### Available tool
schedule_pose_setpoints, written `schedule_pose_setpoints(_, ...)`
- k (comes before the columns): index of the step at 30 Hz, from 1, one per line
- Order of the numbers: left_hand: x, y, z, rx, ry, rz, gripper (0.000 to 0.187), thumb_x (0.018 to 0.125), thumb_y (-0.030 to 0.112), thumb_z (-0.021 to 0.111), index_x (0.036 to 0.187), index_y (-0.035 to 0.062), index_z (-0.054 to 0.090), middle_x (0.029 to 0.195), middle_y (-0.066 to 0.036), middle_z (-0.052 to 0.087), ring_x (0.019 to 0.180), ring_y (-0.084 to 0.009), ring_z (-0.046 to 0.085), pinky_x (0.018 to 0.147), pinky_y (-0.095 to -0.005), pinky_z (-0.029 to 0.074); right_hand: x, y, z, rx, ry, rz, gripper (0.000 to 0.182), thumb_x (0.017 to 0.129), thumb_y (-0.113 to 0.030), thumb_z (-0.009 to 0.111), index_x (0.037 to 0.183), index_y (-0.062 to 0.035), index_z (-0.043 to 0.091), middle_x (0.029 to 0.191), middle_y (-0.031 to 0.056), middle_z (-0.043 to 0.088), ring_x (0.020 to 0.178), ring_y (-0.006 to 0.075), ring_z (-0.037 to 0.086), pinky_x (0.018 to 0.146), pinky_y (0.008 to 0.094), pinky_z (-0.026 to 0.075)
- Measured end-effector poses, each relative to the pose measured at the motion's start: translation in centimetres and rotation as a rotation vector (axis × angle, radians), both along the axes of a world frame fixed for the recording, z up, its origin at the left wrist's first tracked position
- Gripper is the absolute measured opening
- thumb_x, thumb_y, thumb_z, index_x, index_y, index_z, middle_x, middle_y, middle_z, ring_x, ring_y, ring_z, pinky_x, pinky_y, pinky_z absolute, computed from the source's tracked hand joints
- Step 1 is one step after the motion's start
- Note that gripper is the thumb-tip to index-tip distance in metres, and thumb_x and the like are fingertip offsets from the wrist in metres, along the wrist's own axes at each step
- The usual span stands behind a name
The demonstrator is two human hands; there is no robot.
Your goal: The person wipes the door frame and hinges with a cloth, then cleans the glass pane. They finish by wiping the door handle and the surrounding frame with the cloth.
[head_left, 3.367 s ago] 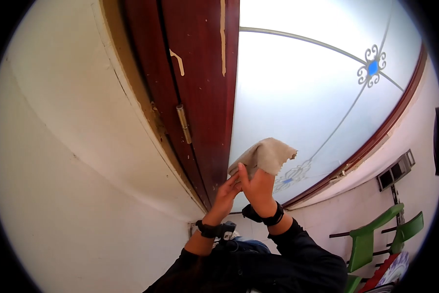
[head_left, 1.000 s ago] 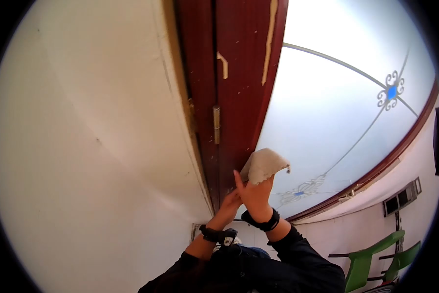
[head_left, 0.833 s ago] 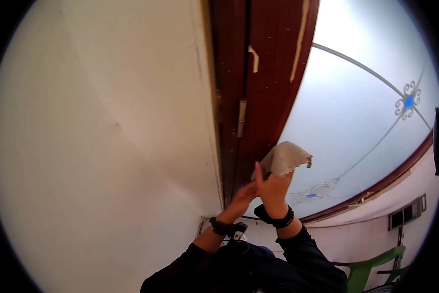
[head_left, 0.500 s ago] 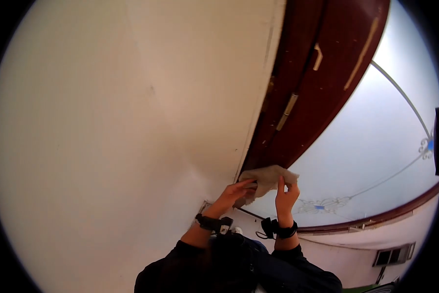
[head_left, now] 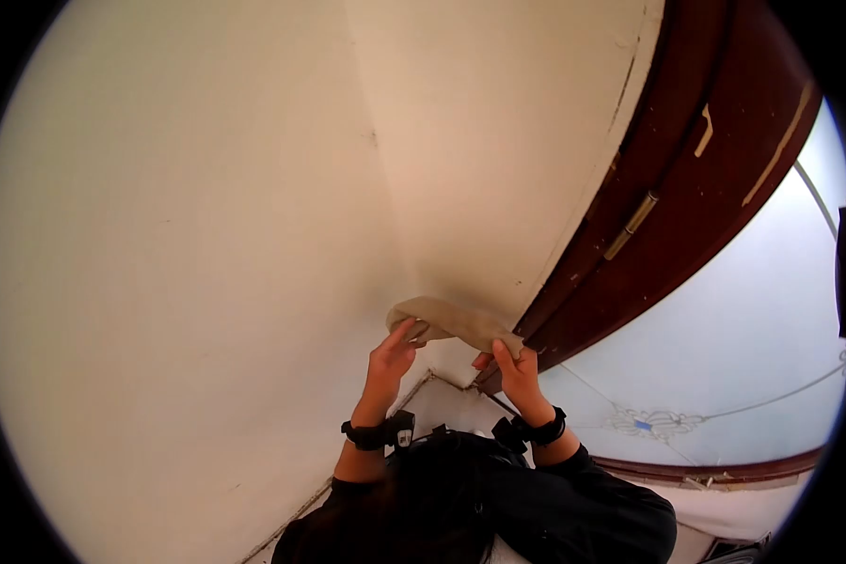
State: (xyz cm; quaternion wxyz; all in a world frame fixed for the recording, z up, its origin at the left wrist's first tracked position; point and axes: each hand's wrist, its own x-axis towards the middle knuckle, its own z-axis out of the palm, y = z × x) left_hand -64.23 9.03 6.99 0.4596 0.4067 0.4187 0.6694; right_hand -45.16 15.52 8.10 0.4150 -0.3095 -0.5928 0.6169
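A beige cloth (head_left: 456,320) stretches between my two hands, in front of the corner of the pale walls. My left hand (head_left: 394,355) grips its left end, where the fabric folds over near the fingertips. At the other end, my right hand (head_left: 515,365) pinches the cloth between thumb and fingers. The middle of the cloth arches slightly upward. Black straps with small devices circle both wrists.
Pale walls (head_left: 206,235) meet in a corner straight ahead. To the right stands a dark red door frame (head_left: 620,216) with a metal hinge (head_left: 632,226). Beyond it is a frosted glass panel (head_left: 714,348) with scroll decoration.
The view has turned left, so the door frame sits farther right. My hands have moved apart, and the cloth, bunched before, is now spread lengthwise between them.
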Motion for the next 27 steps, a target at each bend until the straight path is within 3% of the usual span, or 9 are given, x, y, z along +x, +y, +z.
schedule_pose_setpoints(8,-0.1,0.4,1.2,0.178,0.01,0.056,0.043,0.081,0.012,0.05,0.12,-0.0029,0.039,0.116,-0.014,0.046,0.107,-0.0255,0.045,0.093,-0.0417,0.032,-1.6,1.4,-0.4,0.288,-0.017,-0.059,0.022,0.087,-0.013,0.043,0.097,0.003,0.053,0.077,0.0061,0.057,0.068,0.0131,0.053,0.064,0.025,0.042)
schedule_pose_setpoints(10,0.2,0.8,1.7,0.195,0.003,-0.039,0.043,0.082,0.011,0.049,0.12,-0.0039,0.038,0.115,-0.014,0.048,0.107,-0.0246,0.046,0.094,-0.039,0.031,-0.9,1.3,0.4,0.369,-0.101,-0.162,0.013,0.083,-0.011,0.049,0.088,-0.0008,0.056,0.073,0.0049,0.059,0.068,0.0149,0.055,0.062,0.0257,0.041)
schedule_pose_setpoints(14,1.6,1.3,3.6,0.235,0.025,-0.199,0.04,0.083,0.009,0.048,0.119,-0.0051,0.039,0.107,-0.015,0.054,0.107,-0.0232,0.045,0.094,-0.0357,0.029,0.6,0.4,2.1,0.442,-0.056,-0.316,0.013,0.082,-0.009,0.049,0.088,0.0001,0.055,0.077,0.0065,0.059,0.07,0.0184,0.055,0.065,0.0267,0.041)
schedule_pose_setpoints(18,3.2,1.2,4.9,0.272,0.053,-0.302,0.039,0.082,0.007,0.047,0.119,-0.0051,0.04,0.112,-0.015,0.051,0.108,-0.0227,0.044,0.095,-0.0353,0.028,2.2,-1.3,3.3,0.654,0.038,-0.605,0.02,0.084,-0.007,0.042,0.097,0.0036,0.053,0.093,0.0108,0.056,0.086,0.0208,0.052,0.078,0.0289,0.038)
schedule_pose_setpoints(19,4.0,3.2,2.0,0.232,0.044,-0.331,0.041,0.081,0.005,0.047,0.12,-0.0039,0.04,0.112,-0.016,0.05,0.108,-0.0247,0.045,0.095,-0.039,0.028,3.1,0.0,0.5,0.651,-0.014,-0.701,0.021,0.084,-0.007,0.041,0.098,0.0043,0.052,0.097,0.012,0.055,0.09,0.0224,0.051,0.081,0.0298,0.037)
schedule_pose_setpoints(21,5.3,3.7,2.2,0.208,0.073,-0.358,0.042,0.079,0.004,0.047,0.12,-0.0027,0.039,0.112,-0.016,0.05,0.107,-0.0268,0.046,0.095,-0.0428,0.029,4.1,-0.2,0.5,0.649,-0.031,-0.736,0.023,0.085,-0.008,0.038,0.098,0.0057,0.051,0.099,0.0135,0.054,0.093,0.0239,0.05,0.082,0.0314,0.036)
schedule_pose_setpoints(24,7.7,4.1,3.9,0.274,0.152,-0.304,0.049,0.078,-0.001,0.046,0.124,-0.0059,0.031,0.121,-0.019,0.04,0.114,-0.0277,0.039,0.097,-0.0405,0.026,5.7,-0.2,2.0,0.858,-0.169,-0.852,0.029,0.085,-0.011,0.034,0.1,0.0068,0.051,0.1,0.015,0.054,0.095,0.0259,0.049,0.085,0.0341,0.035)
schedule_pose_setpoints(25,8.4,4.3,4.9,0.365,0.342,-0.228,0.051,0.077,0.001,0.048,0.124,-0.0069,0.03,0.12,-0.02,0.042,0.112,-0.0279,0.041,0.095,-0.0362,0.028,6.3,0.2,2.8,0.853,-0.178,-0.873,0.029,0.085,-0.011,0.034,0.1,0.0068,0.051,0.1,0.015,0.054,0.095,0.0259,0.049,0.085,0.0341,0.035)
schedule_pose_setpoints(27,9.6,4.5,7.3,0.45,0.524,-0.169,0.052,0.076,0.003,0.05,0.123,-0.0079,0.03,0.118,-0.02,0.044,0.11,-0.0282,0.044,0.092,-0.0319,0.031,7.4,0.9,5.5,1.175,-0.262,-0.938,0.029,0.081,-0.013,0.042,0.1,0.0061,0.051,0.099,0.0181,0.054,0.093,0.0334,0.05,0.084,0.0377,0.035)
